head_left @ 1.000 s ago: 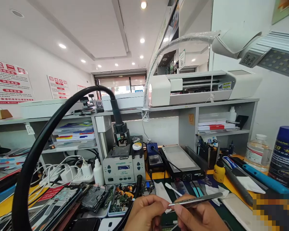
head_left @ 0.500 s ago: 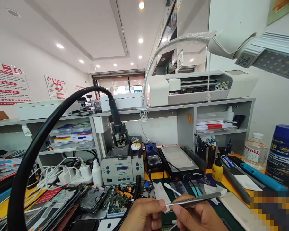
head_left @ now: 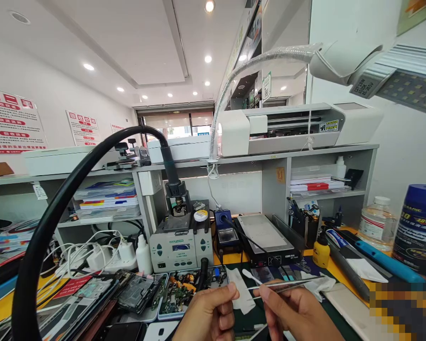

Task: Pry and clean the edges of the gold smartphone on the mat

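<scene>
My right hand (head_left: pixel 293 308) grips a pair of metal tweezers (head_left: pixel 287 284) between thumb and fingers. Their two slim tips point left and stand slightly apart. Just left of the tips, my left hand (head_left: pixel 213 312) is closed, thumb pressed to the forefinger; whether something small is pinched there I cannot make out. A white tissue (head_left: pixel 244 303) lies on the green mat behind and between the hands. Beyond it rests a white swab-like stick (head_left: pixel 250 276). Below the hands, the work surface is mostly cut off by the frame.
A tray of circuit boards and small parts (head_left: pixel 179 291) sits left of my hands, beside stacked phone parts (head_left: pixel 137 293). Behind stand a soldering station (head_left: pixel 177 251) and a flat heating plate (head_left: pixel 266 237). A black hose (head_left: pixel 31 237) arches across the left. A yellow bottle (head_left: pixel 321 252) stands right.
My left hand has come away from the tweezers and moved slightly left. The tweezers' tips now show spread apart; earlier they met at the left fingertips.
</scene>
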